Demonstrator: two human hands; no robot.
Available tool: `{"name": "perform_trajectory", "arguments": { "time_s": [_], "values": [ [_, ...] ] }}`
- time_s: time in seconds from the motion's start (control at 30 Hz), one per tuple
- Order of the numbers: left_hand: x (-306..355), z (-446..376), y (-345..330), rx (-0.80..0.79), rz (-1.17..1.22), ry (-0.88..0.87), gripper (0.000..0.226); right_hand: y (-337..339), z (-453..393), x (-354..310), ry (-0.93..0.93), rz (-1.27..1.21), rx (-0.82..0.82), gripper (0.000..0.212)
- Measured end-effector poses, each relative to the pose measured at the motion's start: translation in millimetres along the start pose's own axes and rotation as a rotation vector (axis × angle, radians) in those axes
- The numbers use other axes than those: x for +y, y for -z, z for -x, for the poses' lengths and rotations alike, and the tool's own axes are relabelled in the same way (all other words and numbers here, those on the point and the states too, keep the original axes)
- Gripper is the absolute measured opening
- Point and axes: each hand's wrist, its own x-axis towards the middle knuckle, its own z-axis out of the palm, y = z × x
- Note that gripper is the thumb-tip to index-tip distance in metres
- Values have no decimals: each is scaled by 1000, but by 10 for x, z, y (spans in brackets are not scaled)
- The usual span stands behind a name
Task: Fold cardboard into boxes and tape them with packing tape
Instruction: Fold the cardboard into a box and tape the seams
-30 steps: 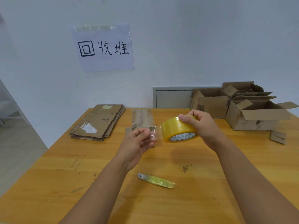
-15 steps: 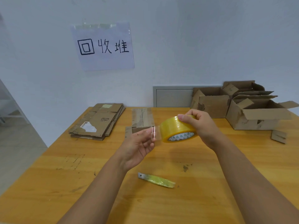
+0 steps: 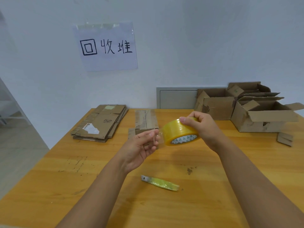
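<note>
gripping the tape roll (image 3: 180, 131) in my right hand (image 3: 201, 127) above the table (image 3: 65, 178). my left hand (image 3: 141, 148) pinches the roll's loose clear end; flat cardboard (image 3: 100, 123) lies stacked at the far left.

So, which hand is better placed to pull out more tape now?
The left hand. It already pinches the free tape end, while the right hand grips the roll and can only hold it steady.

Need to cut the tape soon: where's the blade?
In the head view, the tape-wrapped blade lies on the wooden table, near centre, between both forearms, below the tape roll.
</note>
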Motion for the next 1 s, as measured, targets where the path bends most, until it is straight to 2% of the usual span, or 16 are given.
{"name": "perform_trajectory", "arguments": {
  "time_s": [0.4,0.6,0.7,0.8,0.9,0.97,1.0],
  "values": [
    [-8,-10,-49,175,-14,-34,24,-44,5,-56,1,13,-1,59],
    [-27,-26,-6,323,-233,-165,13,-70,-1,-81,-15,26,-46,57],
    [48,-47,49,401,-304,-177,12,-46,14,-129,-31,131,-148,54],
    [95,-65,70,432,-366,-175,14,-56,-5,-158,-36,284,-209,65],
    [141,-70,110,485,-431,-213,14,-75,-31,-187,-38,374,-189,78],
    [226,-64,184,531,-448,-262,12,-30,-72,-205,-29,566,-171,88],
    [271,-57,216,533,-468,-275,12,-8,-87,-202,-6,693,-179,86]
  ]
}}
